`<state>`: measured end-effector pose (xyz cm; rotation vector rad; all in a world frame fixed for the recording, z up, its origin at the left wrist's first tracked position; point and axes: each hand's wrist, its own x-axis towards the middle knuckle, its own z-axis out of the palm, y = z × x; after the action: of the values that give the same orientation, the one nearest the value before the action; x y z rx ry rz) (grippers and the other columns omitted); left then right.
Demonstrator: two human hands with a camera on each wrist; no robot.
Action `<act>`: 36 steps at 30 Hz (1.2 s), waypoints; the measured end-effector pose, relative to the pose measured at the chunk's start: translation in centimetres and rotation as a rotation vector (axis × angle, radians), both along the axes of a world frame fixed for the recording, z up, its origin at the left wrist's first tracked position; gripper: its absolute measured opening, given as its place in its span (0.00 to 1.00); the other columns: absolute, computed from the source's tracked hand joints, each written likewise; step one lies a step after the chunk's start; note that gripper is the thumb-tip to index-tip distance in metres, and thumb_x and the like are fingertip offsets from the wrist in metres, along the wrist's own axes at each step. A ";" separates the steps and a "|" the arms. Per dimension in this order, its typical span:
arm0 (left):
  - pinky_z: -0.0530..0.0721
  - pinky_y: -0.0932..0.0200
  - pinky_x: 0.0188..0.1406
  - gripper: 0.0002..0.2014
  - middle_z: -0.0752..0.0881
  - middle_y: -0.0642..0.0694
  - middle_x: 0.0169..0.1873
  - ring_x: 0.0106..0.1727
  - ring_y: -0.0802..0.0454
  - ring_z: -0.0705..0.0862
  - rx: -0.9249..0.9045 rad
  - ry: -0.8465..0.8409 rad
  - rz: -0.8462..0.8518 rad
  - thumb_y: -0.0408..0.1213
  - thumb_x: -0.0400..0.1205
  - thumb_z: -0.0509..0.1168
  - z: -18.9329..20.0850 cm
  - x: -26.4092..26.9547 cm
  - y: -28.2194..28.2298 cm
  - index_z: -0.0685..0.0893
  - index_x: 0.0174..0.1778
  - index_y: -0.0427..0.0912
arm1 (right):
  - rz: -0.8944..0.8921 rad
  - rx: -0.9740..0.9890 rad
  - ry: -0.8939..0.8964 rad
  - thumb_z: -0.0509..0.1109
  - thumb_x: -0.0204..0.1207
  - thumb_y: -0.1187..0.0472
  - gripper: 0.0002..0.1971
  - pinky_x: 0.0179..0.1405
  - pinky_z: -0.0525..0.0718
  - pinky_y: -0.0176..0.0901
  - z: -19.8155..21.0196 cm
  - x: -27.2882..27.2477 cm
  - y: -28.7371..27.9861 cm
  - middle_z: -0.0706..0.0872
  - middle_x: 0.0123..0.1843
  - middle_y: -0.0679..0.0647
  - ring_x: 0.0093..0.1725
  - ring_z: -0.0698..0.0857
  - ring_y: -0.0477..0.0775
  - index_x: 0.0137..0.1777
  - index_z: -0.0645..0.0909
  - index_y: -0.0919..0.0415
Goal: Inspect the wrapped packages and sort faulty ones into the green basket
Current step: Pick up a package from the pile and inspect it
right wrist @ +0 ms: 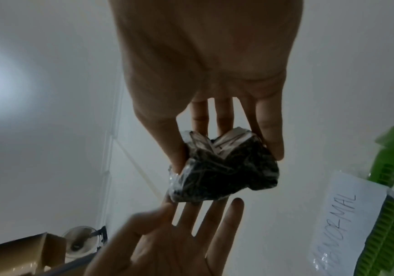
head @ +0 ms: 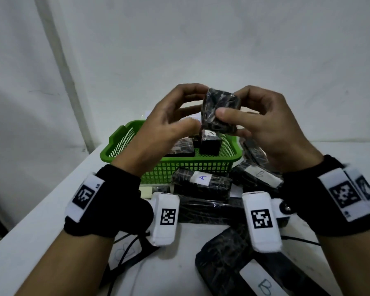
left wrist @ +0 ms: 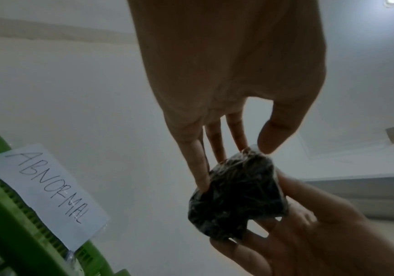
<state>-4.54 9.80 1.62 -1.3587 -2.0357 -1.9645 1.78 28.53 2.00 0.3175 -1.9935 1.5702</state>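
Black film-wrapped package (head: pixel 220 111) held above green basket (head: pixel 116 142) for inspection: right hand (head: pixel 269 129) pinches it, left hand (head: pixel 169 120), spread open, steadies it

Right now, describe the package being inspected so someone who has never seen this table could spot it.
Find the green basket on the white table. Raised over it, the right hand grips a small black film-wrapped package while the left hand touches it. It is the only one in the air, and shows no white letter label like the packages lying below.
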 end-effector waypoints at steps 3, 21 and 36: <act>0.89 0.53 0.47 0.12 0.88 0.52 0.56 0.48 0.52 0.91 -0.026 -0.162 0.051 0.46 0.89 0.61 0.3 0.2 0.2 0.82 0.63 0.46 | -0.073 0.202 0.052 0.86 0.68 0.58 0.13 0.59 0.90 0.59 -0.1 0.2 0.0 0.93 0.54 0.54 0.55 0.92 0.53 0.48 0.87 0.59; 0.90 0.49 0.54 0.26 0.83 0.48 0.65 0.54 0.50 0.92 -0.153 -0.143 0.017 0.39 0.81 0.73 -0.8 0.3 0.9 0.73 0.74 0.50 | -0.087 0.036 -0.083 0.81 0.69 0.65 0.26 0.54 0.92 0.61 -1.0 -1.2 0.9 0.92 0.54 0.59 0.51 0.93 0.58 0.68 0.82 0.56; 0.87 0.40 0.64 0.26 0.81 0.47 0.65 0.71 0.49 0.81 -0.101 0.109 0.090 0.31 0.74 0.76 -1.4 -0.9 0.6 0.78 0.66 0.53 | 0.082 -0.123 -0.081 0.75 0.79 0.60 0.04 0.42 0.91 0.48 -0.3 -0.4 -0.2 0.89 0.39 0.47 0.43 0.91 0.48 0.42 0.85 0.55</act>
<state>-5.46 10.45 0.25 -1.3339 -2.1320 -1.7342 1.34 28.35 1.70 0.2941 -1.9554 1.7742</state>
